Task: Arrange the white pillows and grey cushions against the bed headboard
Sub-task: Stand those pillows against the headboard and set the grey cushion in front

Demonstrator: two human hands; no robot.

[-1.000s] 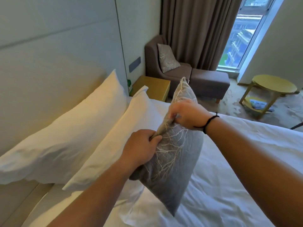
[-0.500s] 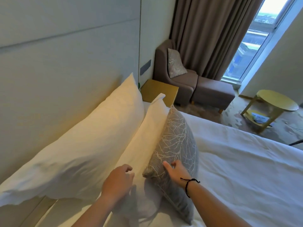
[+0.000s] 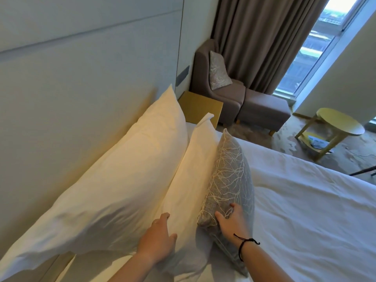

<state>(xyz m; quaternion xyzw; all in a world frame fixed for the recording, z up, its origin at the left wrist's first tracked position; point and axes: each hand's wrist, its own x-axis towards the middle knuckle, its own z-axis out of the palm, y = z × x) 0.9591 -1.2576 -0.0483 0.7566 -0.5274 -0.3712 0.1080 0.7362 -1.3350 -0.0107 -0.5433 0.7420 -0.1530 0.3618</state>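
Where the two forearms enter at the frame's lower edge, the left hand [image 3: 157, 237] is seen at about 7 o'clock from the frame's centre, laid with loosely spread fingers on the lower part of the front white pillow [image 3: 191, 180], nothing being gripped; whether it presses or merely rests cannot be told. Just beside it, at about 5 o'clock, the right hand [image 3: 231, 220], marked by a dark cord at the wrist, is set against the near corner of the grey cushion [image 3: 230, 176], its thumb lying along the cushion's edge and its fingers laid on the patterned face; a slight gather of fabric is seen there, but a firm pinch cannot be confirmed. From these fingers the cushion extends toward 12 o'clock, its long axis running up and away along the bed, and it stands on edge, leaning against the front white pillow. Any further adjustment of the cushion is judged to fall to the right hand, which is the nearer. Toward 10 o'clock the rear white pillow [image 3: 114, 190] is propped against the headboard [image 3: 81, 98]. Farther off, toward 1 o'clock, an armchair [image 3: 223, 94] is shown holding a second patterned cushion [image 3: 218, 72], and toward 3 o'clock a round side table [image 3: 337, 123] carries papers on its lower shelf.
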